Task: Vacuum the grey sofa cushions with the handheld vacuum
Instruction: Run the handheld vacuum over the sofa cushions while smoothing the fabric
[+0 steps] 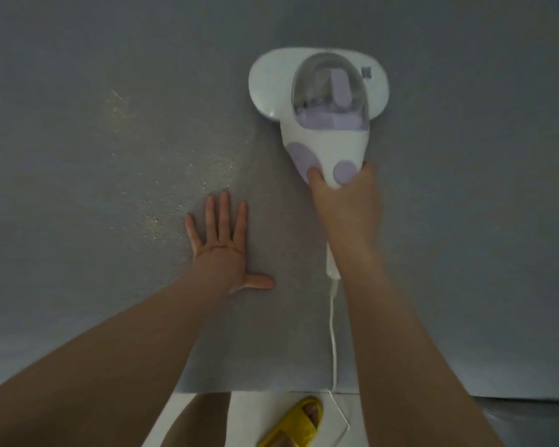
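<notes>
Here the vacuum (323,101) extends beyond the right hand (342,201) gripping its handle.

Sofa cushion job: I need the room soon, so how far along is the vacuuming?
Done: cannot tell; no cleaned strip shows. In hand: the right hand grips the handheld vacuum, its head flat on the grey cushion, while the left hand presses flat beside it. Left: pale specks beyond the left hand, apparently unvacuumed.
</notes>
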